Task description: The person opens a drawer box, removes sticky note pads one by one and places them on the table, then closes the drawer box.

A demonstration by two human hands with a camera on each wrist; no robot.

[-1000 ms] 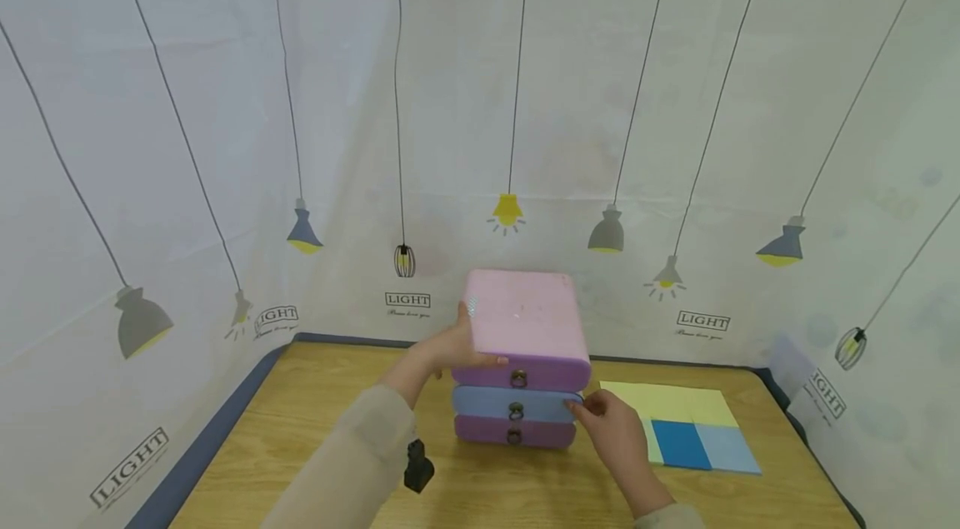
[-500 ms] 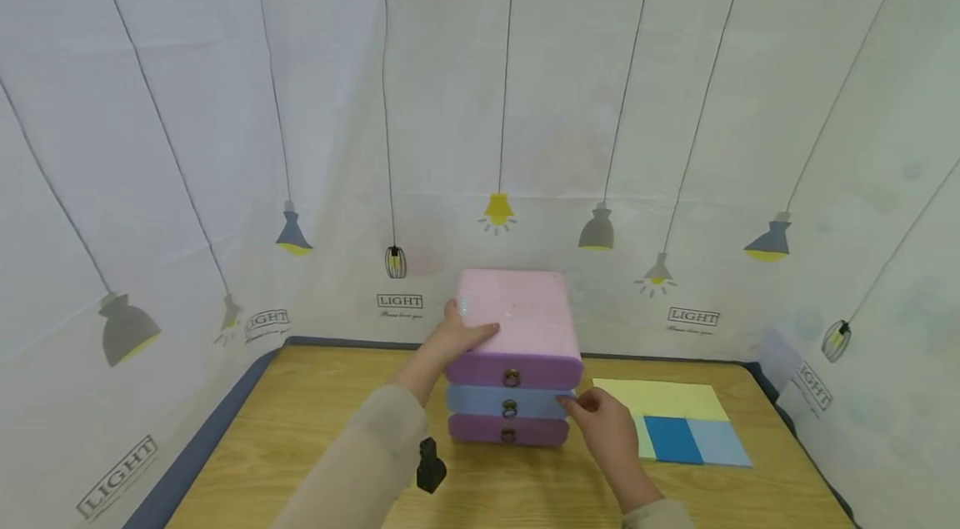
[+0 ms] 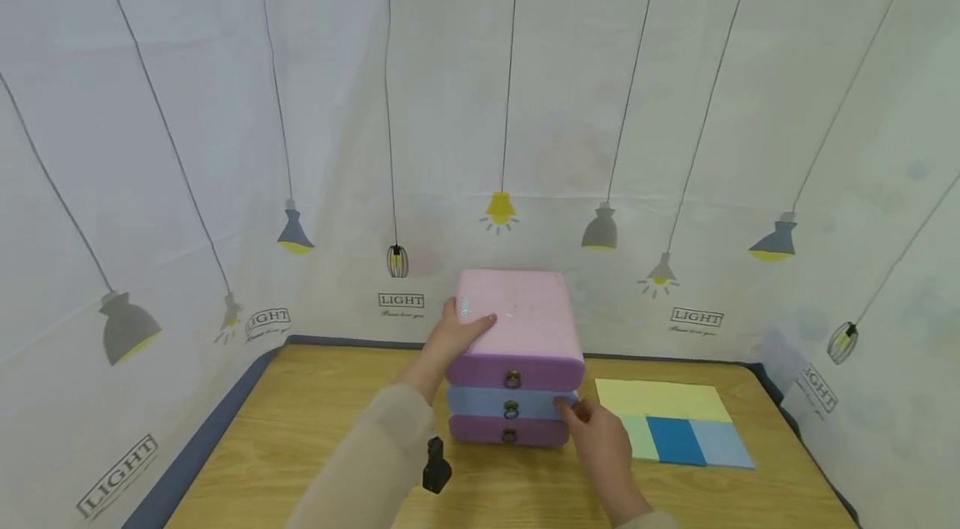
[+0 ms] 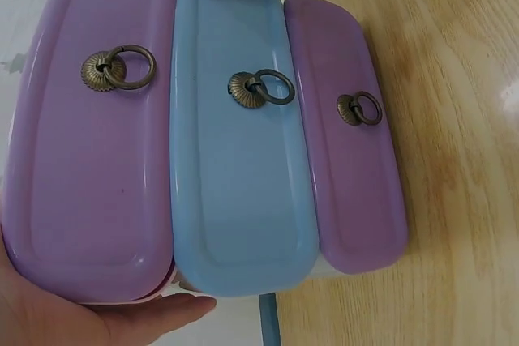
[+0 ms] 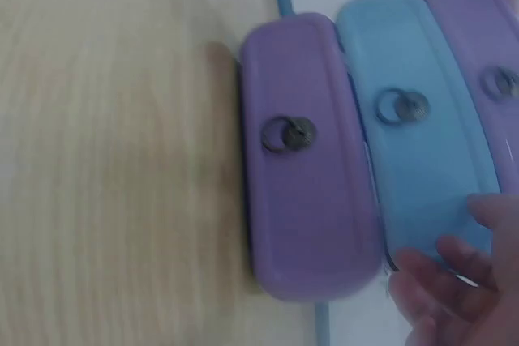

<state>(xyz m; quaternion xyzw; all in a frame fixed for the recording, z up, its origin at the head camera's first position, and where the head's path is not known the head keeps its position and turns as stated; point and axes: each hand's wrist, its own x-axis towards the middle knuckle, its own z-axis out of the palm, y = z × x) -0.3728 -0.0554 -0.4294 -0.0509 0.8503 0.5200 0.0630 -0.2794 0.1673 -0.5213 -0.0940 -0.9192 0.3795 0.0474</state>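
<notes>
A small drawer cabinet with a pink top [image 3: 517,308] stands on the wooden table. Its fronts are purple [image 4: 89,160], light blue [image 4: 239,176] and purple [image 4: 357,176] from top to bottom, each with a bronze ring pull. My left hand [image 3: 450,337] rests against the cabinet's upper left side, thumb laid over the pink top; a finger stretches along the side in the left wrist view. My right hand [image 5: 462,281] is at the right end of the blue drawer. Its thumb is on the front, and the other fingers curl by the drawer's edge.
To the cabinet's right lie flat sheets: yellow [image 3: 663,398], pale green [image 3: 639,436], dark blue [image 3: 677,441] and light blue [image 3: 722,444]. A black object [image 3: 437,466] shows beside my left sleeve. Behind the table [image 3: 337,396] hangs a curtain [image 3: 480,96] printed with lamps.
My left thumb has moved up from the top drawer's front edge onto the pink top. My right thumb has slid slightly inward on the blue front. The head view has shifted a little.
</notes>
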